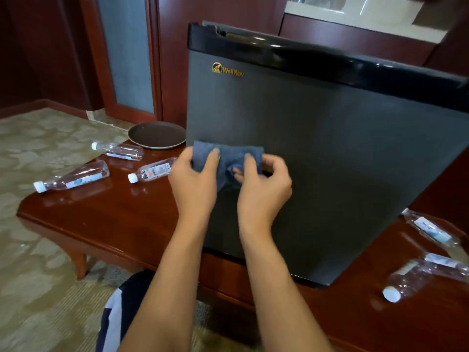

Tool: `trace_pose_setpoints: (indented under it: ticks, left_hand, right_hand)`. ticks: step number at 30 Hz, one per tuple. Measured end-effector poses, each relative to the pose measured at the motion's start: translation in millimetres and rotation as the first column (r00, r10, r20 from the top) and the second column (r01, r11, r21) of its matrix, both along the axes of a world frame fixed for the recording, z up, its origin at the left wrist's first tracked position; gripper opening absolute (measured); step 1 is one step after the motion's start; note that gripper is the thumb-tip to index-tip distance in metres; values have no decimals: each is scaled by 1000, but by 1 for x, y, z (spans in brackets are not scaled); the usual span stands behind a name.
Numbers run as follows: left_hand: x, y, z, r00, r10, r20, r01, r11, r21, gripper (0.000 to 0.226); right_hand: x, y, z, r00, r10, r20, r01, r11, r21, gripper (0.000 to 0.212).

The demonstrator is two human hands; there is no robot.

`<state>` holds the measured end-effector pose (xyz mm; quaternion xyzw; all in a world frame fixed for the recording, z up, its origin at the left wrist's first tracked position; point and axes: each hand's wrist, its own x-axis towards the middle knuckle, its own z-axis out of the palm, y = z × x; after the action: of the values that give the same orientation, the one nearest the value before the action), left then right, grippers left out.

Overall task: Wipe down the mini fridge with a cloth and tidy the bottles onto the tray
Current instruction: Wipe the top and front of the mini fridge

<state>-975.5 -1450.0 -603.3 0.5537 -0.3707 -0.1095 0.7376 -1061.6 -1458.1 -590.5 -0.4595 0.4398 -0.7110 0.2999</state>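
A grey mini fridge (pixel 330 148) with a black top edge stands on a dark red wooden table (pixel 114 219). In front of its door, both hands hold a blue-grey cloth (pixel 228 153). My left hand (pixel 195 179) grips its left part and my right hand (pixel 264 184) pinches its right part. A round brown tray (pixel 157 135) lies left of the fridge. Three clear water bottles lie on their sides at the left: one (pixel 118 150), a second (pixel 73 179), a third (pixel 152 170). Further bottles lie at the right, one (pixel 429 229) and another (pixel 411 280).
Patterned beige carpet (pixel 38 250) covers the floor left of the table. Dark wooden wall panels and a door with a frosted pane (pixel 127 59) stand behind. A light counter (pixel 355 13) is at the top right. The table's front edge runs just under my forearms.
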Motion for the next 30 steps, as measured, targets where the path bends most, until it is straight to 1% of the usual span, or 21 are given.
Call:
trace_pose_setpoints:
  ticks: [1,4,7,10,12,14,16,17,20,23,26,30]
  left_hand:
    - [-1,-4,17,1000,-5,14,5,999,-47,16]
    - [-9,-8,49,997,34,75,-25,993,-112,20]
    - [-26,-3,45,997,19,70,-11,993,-117,17]
    - [-46,5,23,998,-46,49,49,998,-43,17]
    - [-56,6,18,999,-14,51,15,1000,-23,18]
    - [-64,3,27,999,11,49,-9,999,-38,20]
    - [-76,-1,48,998,-31,61,35,997,-67,20]
    - [-83,-2,59,996,-57,73,63,994,-89,20]
    - [-111,-7,92,988,-78,135,97,985,-141,24]
    - [-147,-10,116,975,-110,193,136,983,-127,27]
    - [-183,-8,123,956,-115,271,139,988,-72,28]
    - [-227,-4,116,906,-167,389,185,983,-10,25]
  right_hand:
    - [-3,-2,19,1000,-7,-21,6,999,-50,11]
    - [-12,-5,51,996,-28,-83,16,991,-136,11]
    - [-24,-1,42,988,-75,-135,57,989,-135,12]
    - [-43,3,24,983,-106,-153,91,991,-97,12]
    - [-56,2,26,974,-113,-197,96,991,-96,9]
    - [-68,0,38,955,-147,-259,109,982,-157,4]
    - [-84,-1,57,927,-206,-313,136,963,-231,3]
    - [-93,-3,67,922,-222,-317,143,957,-253,3]
    - [-126,-10,90,924,-273,-269,202,943,-264,6]
    - [-163,-11,106,943,-296,-153,251,933,-257,8]
    - [-198,-8,108,932,-343,-117,304,915,-264,12]
    - [-241,-9,93,916,-401,-25,391,904,-172,5]
